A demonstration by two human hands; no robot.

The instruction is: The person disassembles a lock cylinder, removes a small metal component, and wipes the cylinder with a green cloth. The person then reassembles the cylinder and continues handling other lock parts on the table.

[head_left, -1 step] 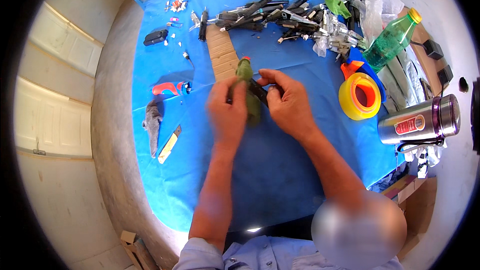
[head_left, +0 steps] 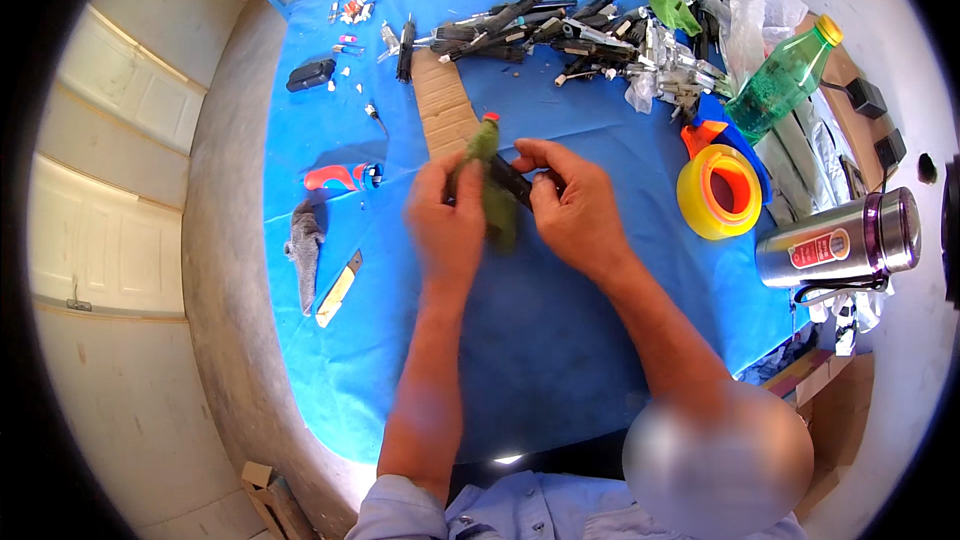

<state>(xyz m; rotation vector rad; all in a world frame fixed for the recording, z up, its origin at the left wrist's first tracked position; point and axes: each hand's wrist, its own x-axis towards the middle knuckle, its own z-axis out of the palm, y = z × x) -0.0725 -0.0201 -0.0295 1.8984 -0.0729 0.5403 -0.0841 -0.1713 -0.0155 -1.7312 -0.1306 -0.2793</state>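
My left hand [head_left: 445,215] is closed on a green cloth [head_left: 498,210], its thumb and fingers pinching the fabric. A small red spot shows at the cloth's upper end; what it belongs to I cannot make out. My right hand [head_left: 572,202] grips a slim black stick-like piece [head_left: 510,178] between thumb and fingers. The piece slants up and left until its far end meets the cloth, where the cloth and my left fingers hide it. Both hands are above the blue-covered table [head_left: 550,340], just nearer than a strip of cardboard [head_left: 447,110].
Black and silver elongated parts [head_left: 530,30] are piled at the back. On the left lie a red-handled tool [head_left: 332,177], a grey cloth [head_left: 305,250] and a utility knife [head_left: 340,290]. Rightward are a tape roll [head_left: 715,195], a green bottle [head_left: 785,80] and a steel flask [head_left: 835,238].
My left hand has shifted slightly left with the green cloth, and more of the black piece shows between my hands. The right hand has barely moved.
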